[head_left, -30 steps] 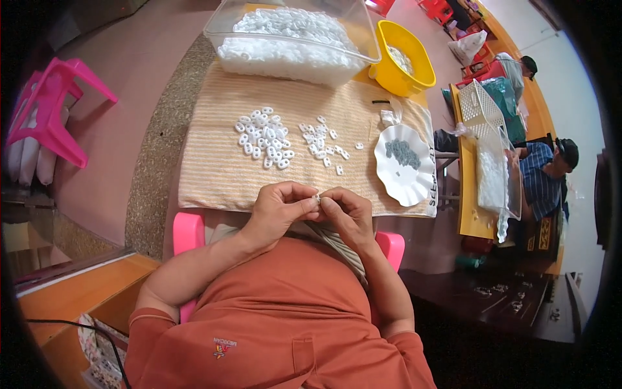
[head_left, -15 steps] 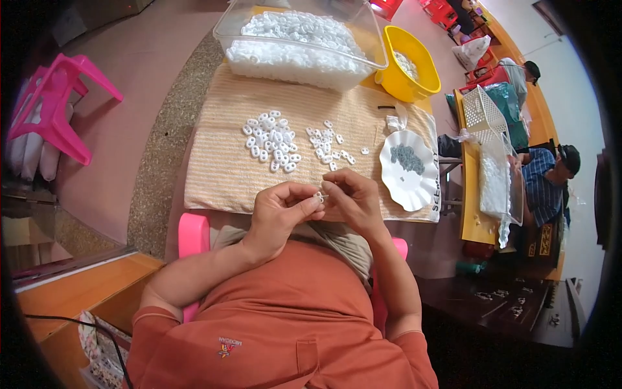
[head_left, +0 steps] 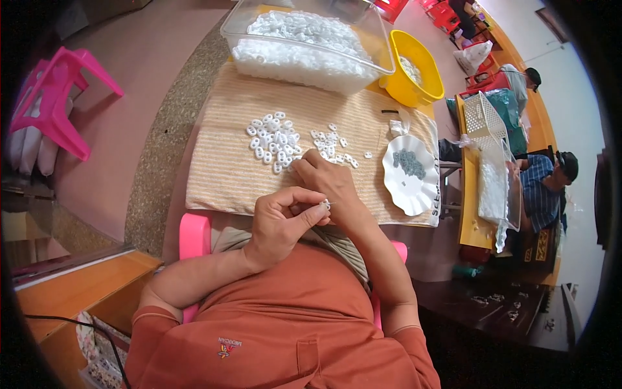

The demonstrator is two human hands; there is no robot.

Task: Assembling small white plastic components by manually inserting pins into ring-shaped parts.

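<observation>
Over the near edge of the table, my left hand (head_left: pixel 283 223) is closed in a pinch on a small white piece (head_left: pixel 326 203), with a thin tip sticking out past it. My right hand (head_left: pixel 330 183) stretches across in front of it. Its bent fingers come together at the lower right edge of the larger pile of white oval two-hole pieces (head_left: pixel 275 139); whatever is between the fingertips is hidden. Just beyond that hand lies a smaller pile of smaller white two-hole pieces (head_left: pixel 332 142).
A striped cloth (head_left: pixel 220 155) covers the table. On the right sits a white wavy-rimmed plate (head_left: pixel 408 198) with small grey pieces. Behind are a clear bin (head_left: pixel 311 81) heaped with white pieces and a yellow basin (head_left: pixel 427 71). Another person (head_left: pixel 544 185) sits at a table farther right.
My right hand has left the piece in my left hand and moved forward and left to the larger pile. The left hand stays nearly in place, still pinching the small piece.
</observation>
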